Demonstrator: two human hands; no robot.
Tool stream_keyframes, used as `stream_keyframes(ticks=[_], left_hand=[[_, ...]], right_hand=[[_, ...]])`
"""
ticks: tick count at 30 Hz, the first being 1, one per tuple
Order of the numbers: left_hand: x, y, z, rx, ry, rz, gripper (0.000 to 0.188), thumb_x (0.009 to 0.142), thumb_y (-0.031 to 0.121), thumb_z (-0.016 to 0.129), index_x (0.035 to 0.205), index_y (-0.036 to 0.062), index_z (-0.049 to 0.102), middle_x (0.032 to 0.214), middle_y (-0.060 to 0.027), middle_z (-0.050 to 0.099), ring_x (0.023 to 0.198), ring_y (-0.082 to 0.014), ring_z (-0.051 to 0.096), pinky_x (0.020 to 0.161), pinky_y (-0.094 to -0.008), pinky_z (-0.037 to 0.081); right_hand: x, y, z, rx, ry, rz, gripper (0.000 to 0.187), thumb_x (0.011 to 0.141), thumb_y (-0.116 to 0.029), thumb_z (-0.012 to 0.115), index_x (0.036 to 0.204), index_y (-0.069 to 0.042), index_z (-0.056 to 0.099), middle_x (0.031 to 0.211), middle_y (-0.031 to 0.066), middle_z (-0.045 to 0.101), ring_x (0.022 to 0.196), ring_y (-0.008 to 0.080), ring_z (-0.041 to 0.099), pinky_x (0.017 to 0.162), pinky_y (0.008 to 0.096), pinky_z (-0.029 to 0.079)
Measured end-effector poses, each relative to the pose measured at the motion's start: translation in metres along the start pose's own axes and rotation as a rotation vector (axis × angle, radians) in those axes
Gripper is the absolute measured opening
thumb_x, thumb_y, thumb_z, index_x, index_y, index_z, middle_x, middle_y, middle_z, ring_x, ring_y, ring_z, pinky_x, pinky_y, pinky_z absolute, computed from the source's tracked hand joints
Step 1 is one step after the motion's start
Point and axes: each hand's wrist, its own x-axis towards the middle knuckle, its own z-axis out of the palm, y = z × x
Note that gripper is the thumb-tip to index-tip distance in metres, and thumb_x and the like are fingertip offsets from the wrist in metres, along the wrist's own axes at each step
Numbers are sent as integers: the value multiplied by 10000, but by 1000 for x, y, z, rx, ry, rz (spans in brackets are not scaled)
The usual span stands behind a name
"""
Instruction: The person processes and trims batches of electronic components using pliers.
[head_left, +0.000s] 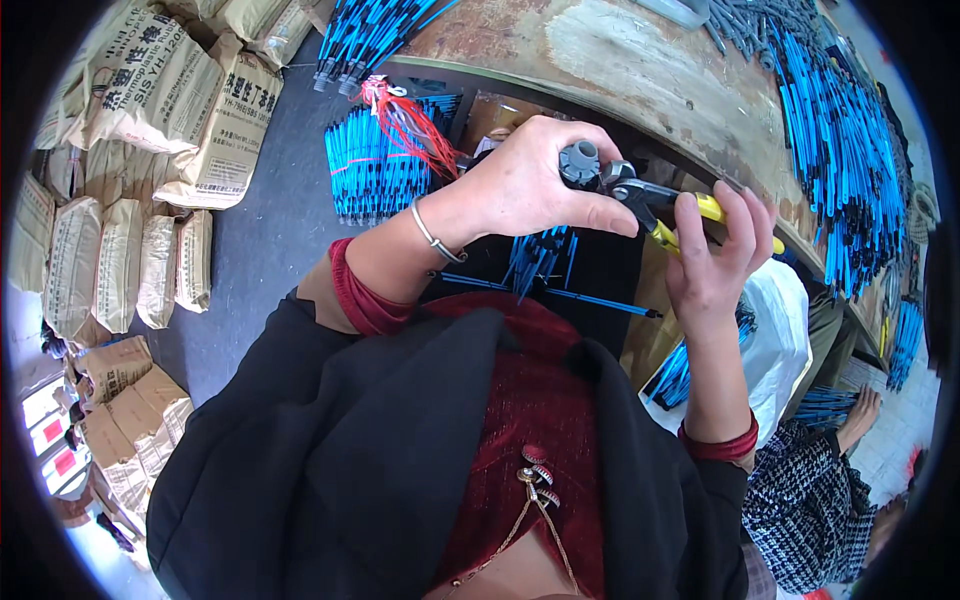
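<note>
Yellow-handled pliers (648, 190), partly behind the right hand (714, 265)

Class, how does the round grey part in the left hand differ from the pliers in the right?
The grey part is round and ridged; the pliers are long, with two handles. The grey part is plain grey; the pliers have yellow grips. The left hand holds the grey part; the right hand holds the pliers. Both are hand-held.

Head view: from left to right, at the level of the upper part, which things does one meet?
Brown paper sacks → tied bundle of blue rods → grey ribbed part → yellow-handled pliers → large pile of blue rods.
</note>
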Motion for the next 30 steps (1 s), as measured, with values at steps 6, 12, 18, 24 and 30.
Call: stream_keyframes(ticks=[6, 12, 18, 24, 30], left_hand=[[3, 7, 3, 93, -25, 47, 318, 633, 180, 814, 798, 24, 591, 726, 10, 589, 650, -50, 528, 590, -202, 434], [7, -2, 6, 20, 0, 97, 338, 621, 177, 816, 848, 28, 616, 720, 10, 586, 649, -55, 527, 610, -212, 431], [1, 7, 7, -128, -156, 143, 365, 611, 161, 818, 896, 24, 634, 749, 4, 599, 664, -78, 545, 639, -227, 439], [1, -4, 9, -159, -327, 74, 420, 591, 155, 825, 938, 20, 631, 787, -18, 612, 692, -93, 562, 647, -231, 444], [10, -10, 15, -178, -135, 23, 382, 600, 147, 816, 915, 18, 643, 745, -27, 620, 676, -97, 572, 634, -231, 449]], right_hand=[[-3, -4, -6, -48, -8, 5, 483, 640, 43, 634, 1093, -122, 611, 1153, 138, 481, 1075, 338, 443, 958, 498, 350], [-5, -2, -25, 79, -152, 163, 518, 617, -1, 641, 1099, -187, 619, 1067, 95, 544, 922, 279, 532, 830, 391, 460], [-5, 13, -45, 949, -853, 452, 558, 617, 28, 661, 1150, -101, 555, 1023, 144, 588, 844, 249, 586, 722, 320, 495], [-28, 14, -26, 2170, -1548, 1048, 558, 659, 9, 678, 1177, 19, 470, 980, 168, 612, 857, 223, 625, 699, 315, 507], [1, 25, -55, 712, -638, 116, 628, 684, -118, 747, 1190, 40, 411, 780, 196, 627, 635, 256, 646, 537, 306, 509]])
